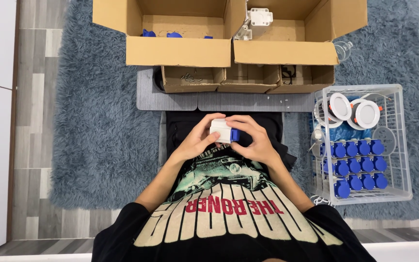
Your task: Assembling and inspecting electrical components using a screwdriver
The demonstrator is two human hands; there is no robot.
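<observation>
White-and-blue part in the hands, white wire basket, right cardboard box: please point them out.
white-and-blue part (223,131), head view, on its white body.
white wire basket (406,145), head view, on its right wall.
right cardboard box (285,52), head view, on its front flap.

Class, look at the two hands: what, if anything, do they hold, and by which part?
Both hold one small white-and-blue part: the left hand grips its white end, the right hand its blue end.

A black short-sleeved T-shirt with a cream, red and teal print; dark trousers below it; forearms bare beyond the sleeves.
</observation>
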